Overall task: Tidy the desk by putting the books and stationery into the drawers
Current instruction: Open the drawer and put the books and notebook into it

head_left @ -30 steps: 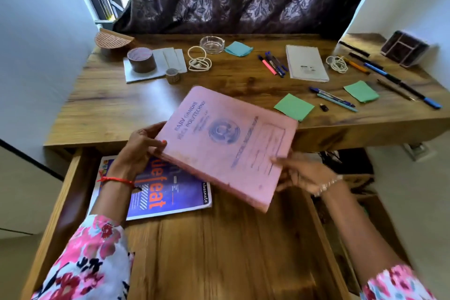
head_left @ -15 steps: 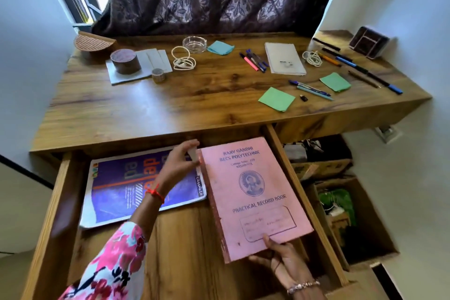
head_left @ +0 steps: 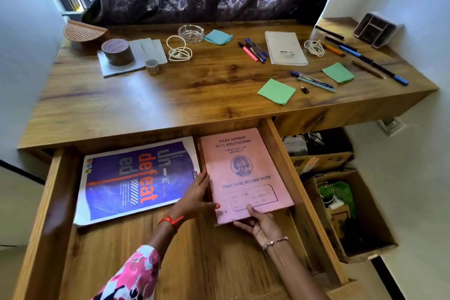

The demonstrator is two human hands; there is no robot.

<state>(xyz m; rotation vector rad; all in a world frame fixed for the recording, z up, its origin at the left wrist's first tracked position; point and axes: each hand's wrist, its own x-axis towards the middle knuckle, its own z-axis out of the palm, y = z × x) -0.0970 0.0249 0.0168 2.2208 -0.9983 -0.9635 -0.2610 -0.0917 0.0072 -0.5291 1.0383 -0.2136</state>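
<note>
– Pink record book (head_left: pixel 243 170): position?
– Flat on the floor of the open drawer (head_left: pixel 46 202), cover up, title readable from the near end. Its long axis runs straight away from the right hand (head_left: pixel 258 223), which has the near short edge.
– Grip?
– Thumb on the cover, fingers tucked under that edge: a pinch. The left hand (head_left: pixel 194 197) is not clamped. Its straight fingers lie along the spine edge and its thumb presses the cover near the corner.
– Neighbours?
– Blue book (head_left: pixel 136 178) lies just left of the left hand, beside the pink one. No overlap shows. The drawer wall runs close along the book's opposite long edge.
– Condition?
– Faded, faintly smudged, darker spine. Printed crest mid-cover, a handwritten label box toward the right hand.
– Assessment?
– Placement looks nearly complete; both hands need only let go. Pens (head_left: pixel 253 50), green notes (head_left: pixel 276 91) and a notepad (head_left: pixel 285 48) lie on the desktop (head_left: pixel 194 90) beyond the book's far end, mostly on the right hand's side, so that hand is likely the nearer.
</note>
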